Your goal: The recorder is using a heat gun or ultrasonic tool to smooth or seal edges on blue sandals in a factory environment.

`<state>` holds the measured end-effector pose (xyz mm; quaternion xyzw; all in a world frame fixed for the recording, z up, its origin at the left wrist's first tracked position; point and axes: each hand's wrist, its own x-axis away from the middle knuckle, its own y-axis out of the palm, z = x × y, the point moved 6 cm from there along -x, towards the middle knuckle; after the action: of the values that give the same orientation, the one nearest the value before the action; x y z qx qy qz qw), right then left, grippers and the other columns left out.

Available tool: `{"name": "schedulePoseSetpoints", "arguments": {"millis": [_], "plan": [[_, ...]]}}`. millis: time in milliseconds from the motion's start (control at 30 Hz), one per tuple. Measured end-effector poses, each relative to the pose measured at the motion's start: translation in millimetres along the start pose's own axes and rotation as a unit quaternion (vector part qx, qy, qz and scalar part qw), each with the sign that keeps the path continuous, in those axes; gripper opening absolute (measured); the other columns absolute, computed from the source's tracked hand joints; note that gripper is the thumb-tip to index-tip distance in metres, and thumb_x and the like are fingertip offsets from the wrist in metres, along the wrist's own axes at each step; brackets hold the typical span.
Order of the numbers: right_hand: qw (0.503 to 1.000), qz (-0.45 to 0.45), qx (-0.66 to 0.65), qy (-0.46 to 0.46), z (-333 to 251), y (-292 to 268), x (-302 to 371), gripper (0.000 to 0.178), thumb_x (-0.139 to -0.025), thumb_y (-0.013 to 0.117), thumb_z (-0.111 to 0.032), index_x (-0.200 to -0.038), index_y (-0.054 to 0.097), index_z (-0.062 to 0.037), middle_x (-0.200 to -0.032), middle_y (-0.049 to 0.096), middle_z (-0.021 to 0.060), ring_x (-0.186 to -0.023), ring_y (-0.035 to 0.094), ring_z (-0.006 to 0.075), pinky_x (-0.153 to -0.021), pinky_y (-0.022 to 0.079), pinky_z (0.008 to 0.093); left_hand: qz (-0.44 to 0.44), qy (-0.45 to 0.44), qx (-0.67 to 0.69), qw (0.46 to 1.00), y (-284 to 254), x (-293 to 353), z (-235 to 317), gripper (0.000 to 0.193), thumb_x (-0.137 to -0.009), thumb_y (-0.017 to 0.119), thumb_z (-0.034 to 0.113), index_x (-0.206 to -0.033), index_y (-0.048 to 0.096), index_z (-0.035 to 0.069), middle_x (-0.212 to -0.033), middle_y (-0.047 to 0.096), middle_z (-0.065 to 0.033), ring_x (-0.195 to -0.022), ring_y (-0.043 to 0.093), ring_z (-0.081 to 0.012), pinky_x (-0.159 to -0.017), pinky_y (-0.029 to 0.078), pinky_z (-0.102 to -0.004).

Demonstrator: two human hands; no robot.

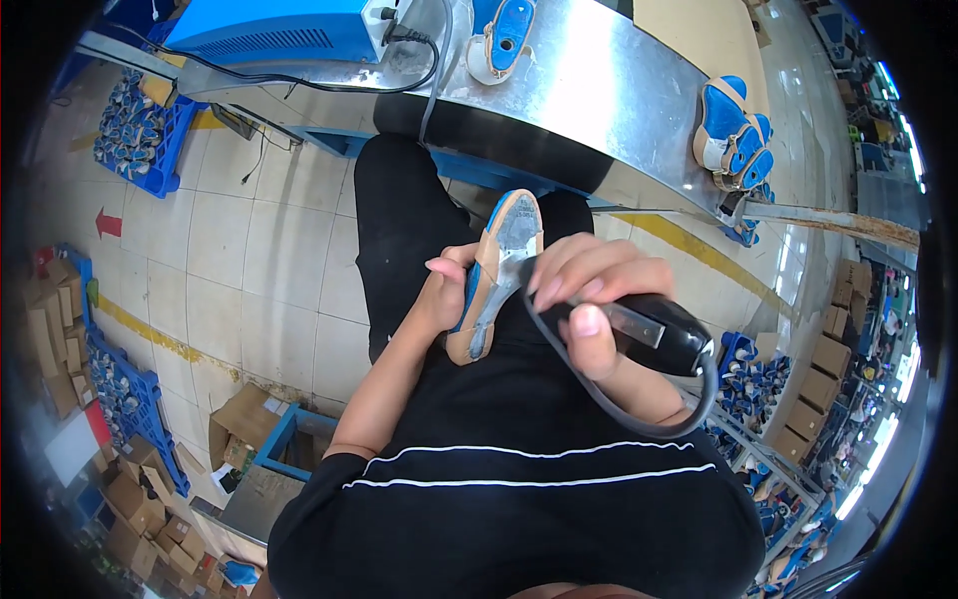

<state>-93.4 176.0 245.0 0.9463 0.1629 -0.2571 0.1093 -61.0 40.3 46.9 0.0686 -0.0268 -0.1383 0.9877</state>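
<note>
My left hand (446,293) is closed round the side of a tan and blue shoe (486,299), held upright over my lap. Its grey underside faces me, and no outsole shows on it. In my right hand (597,285) is a black corded hand tool (654,334) with a flat metal piece on its side. A thick dark cord loops from the tool's back end beneath my wrist. The tool's front end, blurred and partly covered by my fingers, is close to the middle of the shoe's underside; whether it touches cannot be seen.
Ahead stands a metal-topped bench (584,75) with a blue machine (284,32), a single shoe (502,45) and some stacked sandals (733,135). Blue crates of shoes (130,130) are on the floor at left. Behind me at left is a blue-framed stand (289,439); cartons (828,364) line the right.
</note>
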Motion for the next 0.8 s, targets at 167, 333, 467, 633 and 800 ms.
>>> {"name": "schedulePoseSetpoints", "arguments": {"millis": [167,333,467,633,800], "plan": [[0.995,0.052,0.058,-0.058,-14.4,-37.4,2.2,0.024,-0.094,0.068,-0.012,-0.111,0.052,-0.0060,-0.099,0.065,0.0157,-0.077,0.064,0.0224,-0.075,0.055,0.0392,0.021,-0.034,0.081,0.996,-2.9,2.4,-6.2,0.136,-0.073,0.001,0.101,-0.113,0.067,-0.011,-0.095,0.074,-0.0132,-0.088,0.070,-0.0172,-0.081,0.057,-0.0320],[0.997,0.040,0.009,-0.059,-15.9,-29.9,-2.7,0.028,-0.100,0.063,-0.032,-0.106,0.046,-0.0101,-0.094,0.060,0.0129,-0.069,0.060,0.0229,-0.068,0.049,0.0419,-0.006,-0.054,0.119,0.991,-5.7,3.2,-5.0,0.135,-0.074,0.003,0.100,-0.124,0.065,-0.009,-0.106,0.075,-0.0127,-0.097,0.070,-0.0150,-0.086,0.057,-0.0302],[0.999,0.020,-0.033,-0.038,-16.8,-25.7,-0.5,0.029,-0.101,0.064,-0.034,-0.105,0.047,-0.0110,-0.095,0.059,0.0123,-0.071,0.060,0.0224,-0.071,0.049,0.0413,0.003,-0.057,0.183,0.981,-8.7,7.5,-7.0,0.135,-0.075,0.005,0.100,-0.136,0.059,-0.008,-0.121,0.072,-0.0142,-0.109,0.069,-0.0176,-0.096,0.056,-0.0326],[0.999,0.028,-0.026,-0.034,-12.5,-34.6,-0.9,0.031,-0.101,0.064,-0.036,-0.105,0.048,-0.0105,-0.095,0.060,0.0119,-0.072,0.061,0.0223,-0.071,0.049,0.0410,0.038,-0.064,0.251,0.965,-14.6,15.7,-2.5,0.134,-0.077,0.005,0.099,-0.152,0.046,-0.004,-0.141,0.064,-0.0160,-0.126,0.063,-0.0206,-0.107,0.052,-0.0366],[0.992,0.043,-0.091,-0.074,-6.1,-40.8,-3.1,0.038,-0.097,0.074,-0.038,-0.109,0.055,-0.0072,-0.099,0.066,0.0142,-0.078,0.067,0.0216,-0.075,0.054,0.0386,-0.005,-0.061,0.258,0.964,-12.0,15.9,-11.4,0.133,-0.076,0.007,0.099,-0.159,0.036,0.000,-0.149,0.057,-0.0158,-0.134,0.058,-0.0238,-0.112,0.048,-0.0395]]}}
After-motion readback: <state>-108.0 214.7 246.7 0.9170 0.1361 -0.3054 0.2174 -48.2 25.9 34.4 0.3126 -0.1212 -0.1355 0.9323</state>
